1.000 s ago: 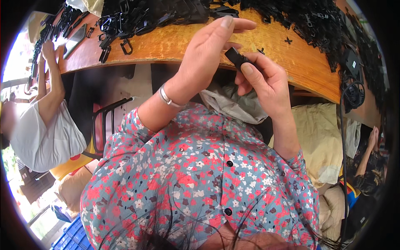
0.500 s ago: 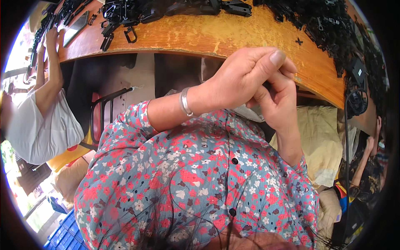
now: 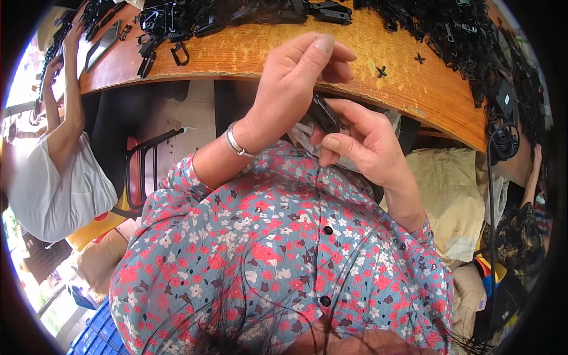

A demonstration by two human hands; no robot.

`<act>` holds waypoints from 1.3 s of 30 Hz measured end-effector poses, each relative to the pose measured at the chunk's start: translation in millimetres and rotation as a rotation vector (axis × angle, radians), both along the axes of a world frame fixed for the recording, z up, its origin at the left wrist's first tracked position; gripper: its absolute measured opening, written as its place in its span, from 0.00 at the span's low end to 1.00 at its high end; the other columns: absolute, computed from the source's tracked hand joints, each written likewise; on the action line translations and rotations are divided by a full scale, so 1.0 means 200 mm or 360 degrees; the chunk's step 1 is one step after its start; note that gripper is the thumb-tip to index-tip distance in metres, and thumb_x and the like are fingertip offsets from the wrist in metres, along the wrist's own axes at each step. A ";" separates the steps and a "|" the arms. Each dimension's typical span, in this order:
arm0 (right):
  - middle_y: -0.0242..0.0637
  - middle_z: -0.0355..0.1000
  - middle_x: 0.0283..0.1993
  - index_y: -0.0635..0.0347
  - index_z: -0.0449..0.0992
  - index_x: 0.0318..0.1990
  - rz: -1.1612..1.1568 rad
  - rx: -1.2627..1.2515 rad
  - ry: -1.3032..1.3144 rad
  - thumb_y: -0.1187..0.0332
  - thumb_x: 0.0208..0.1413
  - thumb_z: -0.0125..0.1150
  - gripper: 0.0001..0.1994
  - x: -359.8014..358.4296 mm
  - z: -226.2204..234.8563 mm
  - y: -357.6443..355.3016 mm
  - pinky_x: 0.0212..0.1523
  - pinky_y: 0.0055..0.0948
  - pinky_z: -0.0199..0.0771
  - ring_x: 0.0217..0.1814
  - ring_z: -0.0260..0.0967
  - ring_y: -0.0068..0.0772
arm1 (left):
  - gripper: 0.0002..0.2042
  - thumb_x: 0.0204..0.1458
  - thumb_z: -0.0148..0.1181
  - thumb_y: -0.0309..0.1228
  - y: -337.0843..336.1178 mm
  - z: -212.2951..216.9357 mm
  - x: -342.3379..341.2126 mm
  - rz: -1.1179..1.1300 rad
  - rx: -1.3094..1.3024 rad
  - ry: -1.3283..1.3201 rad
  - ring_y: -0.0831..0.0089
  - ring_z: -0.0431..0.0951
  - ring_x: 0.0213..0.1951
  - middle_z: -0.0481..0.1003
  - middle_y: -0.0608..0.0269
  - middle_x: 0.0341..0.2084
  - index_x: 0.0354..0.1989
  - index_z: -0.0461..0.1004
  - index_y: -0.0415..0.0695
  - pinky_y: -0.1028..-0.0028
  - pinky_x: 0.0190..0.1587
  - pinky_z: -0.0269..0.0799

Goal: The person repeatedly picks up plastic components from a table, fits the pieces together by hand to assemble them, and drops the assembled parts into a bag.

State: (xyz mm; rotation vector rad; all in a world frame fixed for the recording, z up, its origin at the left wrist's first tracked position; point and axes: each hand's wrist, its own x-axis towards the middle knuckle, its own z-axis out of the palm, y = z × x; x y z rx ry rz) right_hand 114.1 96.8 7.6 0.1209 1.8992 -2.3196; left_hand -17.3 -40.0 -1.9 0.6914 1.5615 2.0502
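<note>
My right hand point(image 3: 373, 142) grips a small black plastic part point(image 3: 325, 113) between thumb and fingers, just off the table's near edge. The part is long and narrow, and its far end points up toward my other hand. Above and to the left of it is my left hand point(image 3: 293, 77), with a silver bangle on the wrist. Its fingers curl together and its thumb lies along them; whatever they may hold is hidden. Two small black cross-shaped pieces point(image 3: 381, 71) lie on the wooden table point(image 3: 254, 56) to the right of my left hand.
Black plastic parts point(image 3: 177, 21) line the table's far side, with a larger pile point(image 3: 444, 35) at the right. A black cable point(image 3: 504, 145) hangs at the right edge. One person in white point(image 3: 65, 183) works at the left, and another person's arm point(image 3: 535, 168) shows at far right.
My hands were clasped together and have come apart. The left moved left and away; the right lowered slightly, showing the black part. A second cross-shaped piece now shows on the table.
</note>
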 end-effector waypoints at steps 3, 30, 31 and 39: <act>0.36 0.80 0.36 0.69 0.74 0.56 0.0099 0.0114 -0.0084 0.76 0.66 0.62 0.13 0.01 -0.02 0.01 0.36 0.25 0.80 0.32 0.79 0.24 | 0.21 0.76 0.45 0.40 -0.01 -0.01 0.03 -0.0011 -0.0064 0.0054 0.77 0.80 0.39 0.81 0.58 0.34 0.48 0.79 0.34 0.77 0.45 0.77; 0.45 0.79 0.39 0.61 0.78 0.53 -0.0397 0.1700 0.0661 0.73 0.56 0.70 0.17 0.13 -0.27 0.04 0.31 0.41 0.77 0.33 0.79 0.48 | 0.13 0.72 0.52 0.29 -0.32 -0.12 0.13 0.0538 -0.0028 0.0503 0.82 0.79 0.35 0.82 0.63 0.30 0.44 0.81 0.35 0.80 0.39 0.73; 0.44 0.79 0.38 0.61 0.78 0.54 -0.0387 0.1751 0.0414 0.73 0.57 0.70 0.17 0.18 -0.28 0.06 0.31 0.39 0.78 0.33 0.79 0.46 | 0.10 0.70 0.54 0.27 -0.33 -0.12 0.12 0.0517 -0.0104 0.0558 0.84 0.78 0.34 0.82 0.63 0.30 0.43 0.81 0.35 0.81 0.35 0.71; 0.44 0.80 0.35 0.63 0.81 0.48 -0.0616 0.1555 0.0479 0.76 0.59 0.70 0.11 0.19 -0.22 0.17 0.33 0.34 0.79 0.33 0.81 0.41 | 0.10 0.56 0.65 0.18 -0.04 -0.02 -0.14 0.0554 -0.0388 0.1677 0.62 0.84 0.37 0.80 0.54 0.38 0.46 0.81 0.39 0.72 0.41 0.78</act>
